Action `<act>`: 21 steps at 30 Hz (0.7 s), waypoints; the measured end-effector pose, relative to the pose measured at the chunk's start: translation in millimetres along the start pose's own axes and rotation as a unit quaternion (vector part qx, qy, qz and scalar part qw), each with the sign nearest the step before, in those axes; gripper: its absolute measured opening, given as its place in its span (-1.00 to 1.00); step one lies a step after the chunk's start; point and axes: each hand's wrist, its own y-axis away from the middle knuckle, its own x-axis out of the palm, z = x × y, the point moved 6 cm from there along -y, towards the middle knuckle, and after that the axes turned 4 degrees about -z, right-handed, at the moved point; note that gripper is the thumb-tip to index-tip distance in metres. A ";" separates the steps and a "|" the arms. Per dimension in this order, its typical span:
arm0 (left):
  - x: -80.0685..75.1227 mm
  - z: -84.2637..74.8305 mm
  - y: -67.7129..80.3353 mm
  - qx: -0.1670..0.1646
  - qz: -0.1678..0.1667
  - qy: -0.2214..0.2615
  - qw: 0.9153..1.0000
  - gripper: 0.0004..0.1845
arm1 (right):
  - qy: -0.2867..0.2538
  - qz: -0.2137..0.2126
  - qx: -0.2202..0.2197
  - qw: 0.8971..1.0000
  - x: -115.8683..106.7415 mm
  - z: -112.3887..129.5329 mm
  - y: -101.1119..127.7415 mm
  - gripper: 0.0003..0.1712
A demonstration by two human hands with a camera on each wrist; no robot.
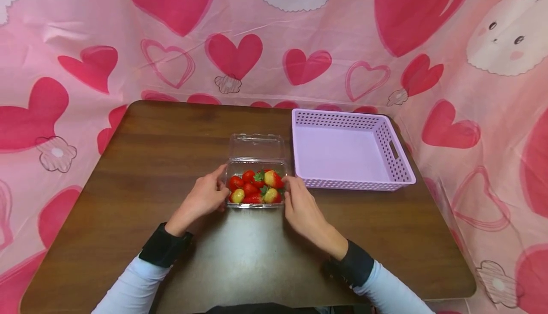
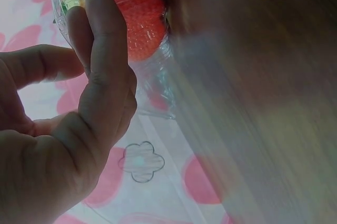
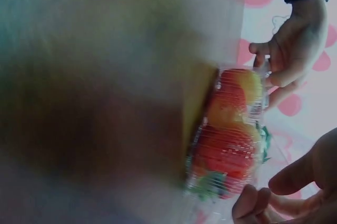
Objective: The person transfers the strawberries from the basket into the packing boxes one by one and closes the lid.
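Clear glossy plastic clamshell (image 1: 256, 161) — dark wood-look table (image 1: 150, 161), slightly shiny — matt lilac perforated plastic basket (image 1: 396, 159).

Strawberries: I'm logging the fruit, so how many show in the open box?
About 8 strawberries show in the clear box between the left hand and right hand: roughly four along the back, four in front. More may lie hidden underneath.

The head camera looks forward and down from the near edge over the dark brown wooden table (image 1: 141, 161), taking in the far pink heart-print backdrop (image 1: 85, 43). Both wrist cameras sit very close, low at table level, facing inward from left and right. All three views share the clear plastic clamshell box of strawberries (image 1: 255, 188) (image 2: 138, 24) (image 3: 231, 134).
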 end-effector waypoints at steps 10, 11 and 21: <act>-15.2 11.1 7.8 -0.008 -0.009 -0.008 1.000 -0.18 | -0.140 -0.001 0.050 0.989 19.1 -6.6 2.8 -0.37; -16.5 11.9 8.5 -0.010 -0.009 -0.007 1.000 -0.18 | -0.157 0.001 0.065 0.986 20.6 -7.8 2.4 -0.36; -34.4 12.7 3.2 0.003 -0.039 -0.029 0.999 -0.30 | -0.333 -0.002 0.182 0.925 39.5 -25.6 -19.8 -0.38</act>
